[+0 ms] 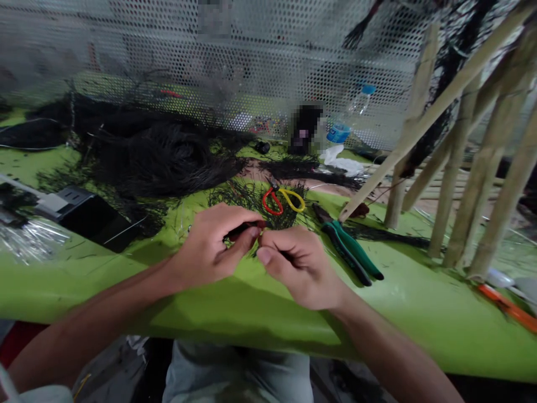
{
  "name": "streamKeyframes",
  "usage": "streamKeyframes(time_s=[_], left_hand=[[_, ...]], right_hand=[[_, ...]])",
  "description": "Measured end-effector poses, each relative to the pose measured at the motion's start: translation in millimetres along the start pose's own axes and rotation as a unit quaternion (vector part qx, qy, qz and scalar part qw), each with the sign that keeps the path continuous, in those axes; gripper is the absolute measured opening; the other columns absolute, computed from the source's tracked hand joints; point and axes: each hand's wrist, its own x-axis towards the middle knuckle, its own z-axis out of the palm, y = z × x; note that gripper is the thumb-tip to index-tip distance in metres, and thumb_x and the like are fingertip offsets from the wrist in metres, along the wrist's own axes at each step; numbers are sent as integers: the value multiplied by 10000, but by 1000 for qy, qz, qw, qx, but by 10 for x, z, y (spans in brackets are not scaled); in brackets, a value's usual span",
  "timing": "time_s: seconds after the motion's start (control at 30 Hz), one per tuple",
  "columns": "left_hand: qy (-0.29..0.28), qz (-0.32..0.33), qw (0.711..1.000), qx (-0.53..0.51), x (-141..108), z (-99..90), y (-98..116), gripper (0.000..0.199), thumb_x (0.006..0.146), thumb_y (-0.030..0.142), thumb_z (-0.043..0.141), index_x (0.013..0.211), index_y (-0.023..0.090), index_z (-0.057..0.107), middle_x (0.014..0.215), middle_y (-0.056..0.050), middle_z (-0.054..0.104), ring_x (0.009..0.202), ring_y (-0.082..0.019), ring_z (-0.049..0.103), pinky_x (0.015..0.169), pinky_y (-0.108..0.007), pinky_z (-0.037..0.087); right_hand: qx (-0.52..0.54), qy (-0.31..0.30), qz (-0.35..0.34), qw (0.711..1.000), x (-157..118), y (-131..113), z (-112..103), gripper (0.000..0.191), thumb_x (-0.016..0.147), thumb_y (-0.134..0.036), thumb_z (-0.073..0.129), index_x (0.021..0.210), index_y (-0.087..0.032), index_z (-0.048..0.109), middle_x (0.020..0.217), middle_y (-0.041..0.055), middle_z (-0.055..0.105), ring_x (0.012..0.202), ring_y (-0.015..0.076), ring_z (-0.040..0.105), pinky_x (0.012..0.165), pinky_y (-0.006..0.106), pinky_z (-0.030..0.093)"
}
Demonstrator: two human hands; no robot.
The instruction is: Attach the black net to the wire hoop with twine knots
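Note:
Over the green table, my left hand [222, 240] is closed, thumb and forefinger pinched at a small dark piece that I cannot name. Close beside it, my right hand [297, 263] is also closed in a pinch, its fingertips nearly meeting the left ones; whatever it grips is too small to make out. Just beyond the fingers lie small scissors [283, 200] with one red and one yellow handle loop, on a scatter of black fibre clippings [235, 196]. Pliers [348, 243] with green and black handles rest to the right of my right hand.
A heap of black fibre [159, 151] spreads at the back left, near a black box-shaped device [94, 215] with a white plug. Wooden sticks [457, 168] stand at the right by an orange-handled tool [507, 307]. A bottle [350, 120] stands before the perforated metal panel [260, 61].

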Motion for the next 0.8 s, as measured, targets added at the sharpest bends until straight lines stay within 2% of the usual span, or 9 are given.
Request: streamKeyframes(time_s=[0.17,0.33,0.5,0.6,0.67,0.73,0.8], left_hand=[[8,-12,1000,-16,-9,24,15,147,977,149,608,1019,161,748,847,-23,816,706,-142,744,655,-257,537],[0,-43,998,-46,-21,27,46,148,949,140,639,1008,158,774,825,-15,819,676,-130,746,617,-219,546],[-33,-46,994,-90,7,-22,-3,134,975,176,637,1026,174,761,896,-31,817,749,-153,743,692,-259,578],[-68,-67,987,-127,16,-85,-41,128,1027,254,630,1055,186,736,947,-41,800,832,-166,740,770,-286,589],[-67,-90,981,-155,-5,-103,-63,140,1055,278,613,1128,205,708,999,-41,782,886,-164,740,811,-288,590],[-36,-91,980,-173,-42,-88,-88,155,1062,267,615,1201,226,669,1060,-41,760,942,-158,740,847,-286,589],[12,-70,984,-162,-76,-54,-118,192,1056,219,619,1245,246,636,1106,-38,741,987,-155,738,879,-291,586]], right_hand=[[-26,-7,3,1000,-3,26,35,488,956,-218,686,647,-203,308,575,-88,228,514,37,179,463,227,186],[-26,-17,-16,999,-30,12,60,439,899,-104,646,641,-198,304,578,-92,227,510,30,163,459,213,180],[-16,-55,-8,998,10,64,-76,479,903,-117,672,612,-194,300,557,-91,227,498,29,169,453,230,146],[-21,-61,-20,998,59,144,-239,479,933,-185,717,589,-179,383,563,-83,253,504,34,205,463,233,164],[-21,-43,-20,999,82,182,-323,407,957,-228,726,620,-168,506,567,-74,343,508,39,275,473,230,210],[-22,-15,-13,1000,90,189,-359,296,988,-245,703,715,-164,622,601,-56,466,529,49,365,498,228,271],[-28,4,-12,1000,87,169,-352,236,1013,-255,673,795,-165,667,658,-35,549,569,62,429,537,228,330]])
